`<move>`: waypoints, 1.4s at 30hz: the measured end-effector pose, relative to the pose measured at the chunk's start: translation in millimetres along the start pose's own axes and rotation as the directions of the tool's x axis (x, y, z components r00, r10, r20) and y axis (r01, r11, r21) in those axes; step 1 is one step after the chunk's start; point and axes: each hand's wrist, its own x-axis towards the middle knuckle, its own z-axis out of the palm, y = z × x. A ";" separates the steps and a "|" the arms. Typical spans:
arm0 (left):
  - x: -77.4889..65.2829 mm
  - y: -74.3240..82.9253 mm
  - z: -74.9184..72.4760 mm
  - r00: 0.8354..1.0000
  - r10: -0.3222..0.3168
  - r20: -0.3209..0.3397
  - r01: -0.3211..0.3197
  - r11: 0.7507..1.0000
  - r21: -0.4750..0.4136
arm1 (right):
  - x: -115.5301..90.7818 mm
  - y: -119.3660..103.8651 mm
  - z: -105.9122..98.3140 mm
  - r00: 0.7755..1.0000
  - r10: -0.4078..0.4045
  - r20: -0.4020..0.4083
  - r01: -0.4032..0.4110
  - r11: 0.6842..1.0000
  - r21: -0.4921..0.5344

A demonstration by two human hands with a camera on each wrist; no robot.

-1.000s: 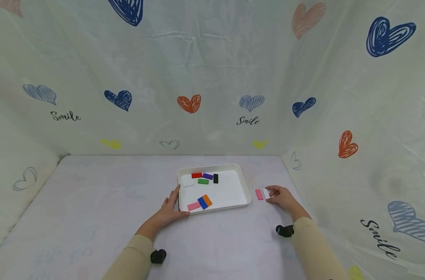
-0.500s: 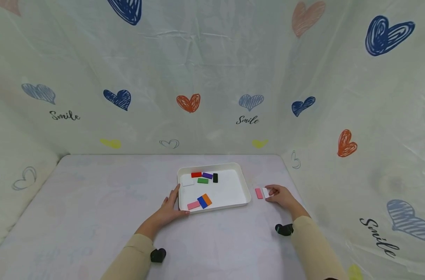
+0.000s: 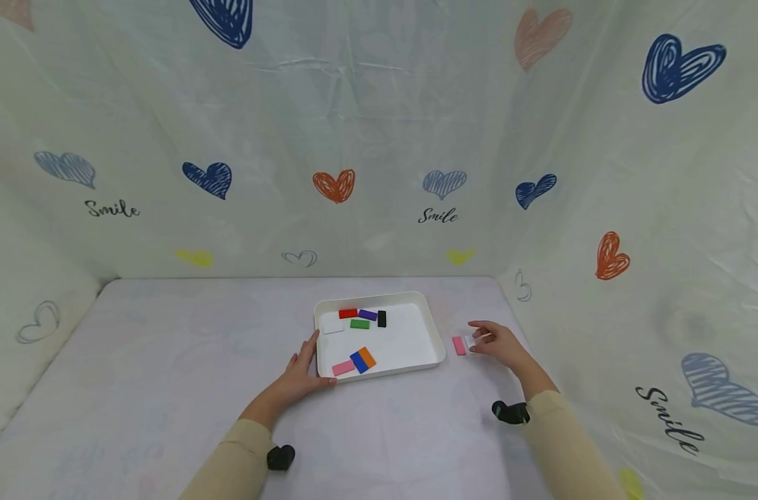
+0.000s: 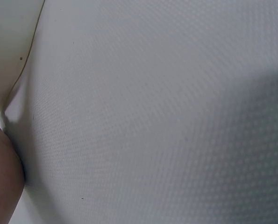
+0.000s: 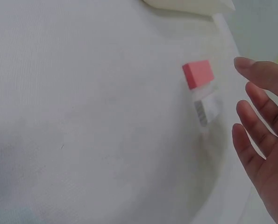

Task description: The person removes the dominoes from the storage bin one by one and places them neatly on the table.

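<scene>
My left hand (image 3: 300, 378) rests against the near left corner of a white tray (image 3: 410, 365), fingers straight along its left side and thumb at its front edge. The left wrist view catches only part of that hand (image 4: 3, 172) beside the tray wall (image 4: 12, 42). To the right of the tray, a pink block (image 3: 459, 345) and a white block (image 3: 469, 341) lie side by side on the table. My right hand (image 3: 507, 347) hovers by the white one. In the right wrist view its fingers are spread and hold nothing, apart from the pink block (image 5: 199, 73) and white block (image 5: 209, 107).
Inside the tray, red (image 3: 348, 313), purple (image 3: 368, 315), black (image 3: 382, 319), green (image 3: 359, 323) and white (image 3: 332, 326) blocks lie toward the back. Pink (image 3: 343, 367), blue (image 3: 358, 362) and orange (image 3: 367, 357) ones touch near the front. A heart-printed curtain (image 3: 379, 229) surrounds the table.
My right hand has let go of the white block and its fingers have spread, rising slightly off it. The white block now lies close to the pink one. The left hand stays at the tray.
</scene>
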 end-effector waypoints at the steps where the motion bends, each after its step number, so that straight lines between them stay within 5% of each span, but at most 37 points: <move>1: 0.1 -0.2 -0.1 1.000 0.005 -0.001 -0.005 1.000 -0.002 | 0.2 -3.5 0.1 1.000 -0.021 0.005 0.021 1.000 0.002; 11: -0.9 1.7 -0.5 1.000 -0.001 -0.005 0.001 1.000 0.000 | -1.4 -35.7 14.3 0.989 -0.138 0.053 0.136 0.989 0.051; 24: -1.6 2.5 -0.1 1.000 0.007 -0.005 -0.007 1.000 -0.013 | -5.1 -83.9 54.5 0.931 -0.292 0.218 0.260 0.952 0.163; 33: -2.1 2.8 0.4 1.000 -0.001 -0.009 0.001 1.000 -0.007 | -0.3 -102.4 86.3 0.908 -0.284 0.309 0.254 0.958 0.136; 42: -1.8 1.3 0.0 1.000 -0.012 -0.004 0.012 1.000 -0.014 | -0.4 -113.9 110.9 0.883 -0.258 0.392 0.282 0.959 -0.005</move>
